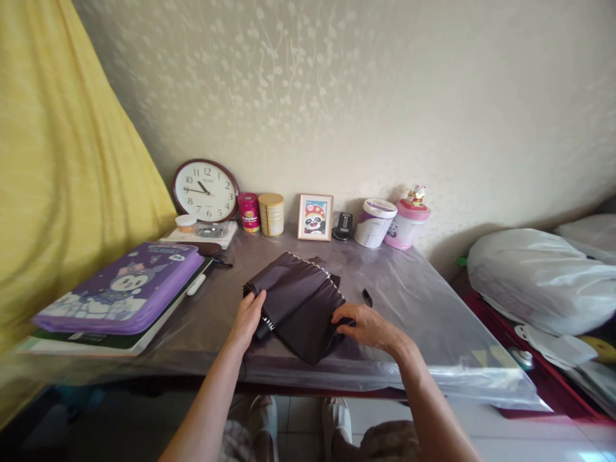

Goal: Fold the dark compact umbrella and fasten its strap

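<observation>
Flat on the plastic-covered bench, near its front edge and between the two hands: a collapsed dark umbrella, canopy loose and unrolled, pale stitching along one edge. Left hand laid on the near-left end, fingers stretched out and close together over the cloth, just beside the pale rib tips, not closed round anything. Right hand on the right side of the canopy, fingers bent down onto the fabric; cannot tell whether pinching a fold or only pressing. Probably light, with a stiff core of shaft and ribs under soft, slick cloth, likely to slide and bunch on the glossy cover. Best taken round the middle of the bundle, over ribs and shaft together, or at the handle end, hidden here under the folds. Poor hold by the cloth alone; snag risk at the rib tips. Just right of the canopy, a small black strap-like piece. Off to the left, a purple case; along the wall, a clock, two tins and a framed picture.
</observation>
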Motion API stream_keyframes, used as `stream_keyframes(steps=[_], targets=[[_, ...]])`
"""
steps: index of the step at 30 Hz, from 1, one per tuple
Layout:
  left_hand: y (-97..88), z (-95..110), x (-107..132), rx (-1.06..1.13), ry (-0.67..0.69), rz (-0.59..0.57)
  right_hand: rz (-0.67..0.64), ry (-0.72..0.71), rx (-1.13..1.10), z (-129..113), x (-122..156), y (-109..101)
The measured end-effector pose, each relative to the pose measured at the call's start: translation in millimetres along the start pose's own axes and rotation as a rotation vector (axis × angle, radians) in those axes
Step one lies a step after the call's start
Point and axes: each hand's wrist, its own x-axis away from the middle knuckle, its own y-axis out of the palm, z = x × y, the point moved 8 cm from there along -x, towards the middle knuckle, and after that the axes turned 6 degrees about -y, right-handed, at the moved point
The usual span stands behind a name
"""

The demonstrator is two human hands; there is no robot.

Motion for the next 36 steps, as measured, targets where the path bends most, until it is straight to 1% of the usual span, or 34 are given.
stream_keyframes(steps=[5, 8, 14, 18, 20, 23, 25, 28, 32, 36], targets=[[0.7, -0.9, -0.7, 0.023, -0.008, 0.001, -0.033, -0.024, 0.048, -0.6, -0.3, 4.6], [1.8, -1.5, -1.5, 0.035, -0.002, -0.01, -0.009, -0.068, 0.106, -8.5, -1.6, -0.6], [4.8, -0.9, -0.9, 0.064, 0.012, -0.05, 0.13, -0.093, 0.267, -25.9, -2.9, -23.9], [4.8, 1.2, 1.2, 0.055, 0.01, -0.04, 0.278, -0.055, 0.286, -27.0, -4.9, -35.6], [5.7, 2.3, 1.9, 0.071, 0.007, -0.042, 0.355, -0.021, 0.234, -26.2, -7.8, -39.2], [6.7, 4.2, 2.6, 0.093, 0.005, -0.037, 0.464, -0.003, 0.084, -28.9, -16.4, -42.7], [6.9, 5.7, 3.2, 0.084, 0.009, -0.031, 0.547, -0.014, 0.012, -33.7, -24.5, -45.8], [5.9, 8.0, 4.5, 0.041, 0.017, -0.012, 0.644, -0.037, -0.023, -41.5, -39.9, -49.1], [6.1, 11.7, 6.3, 0.045, 0.024, -0.03, 0.696, -0.022, -0.134, -41.3, -64.5, -44.7], [7.0, 10.4, 6.8, 0.097, 0.007, -0.103, 0.73, 0.005, -0.236, -32.8, -85.3, -34.3]])
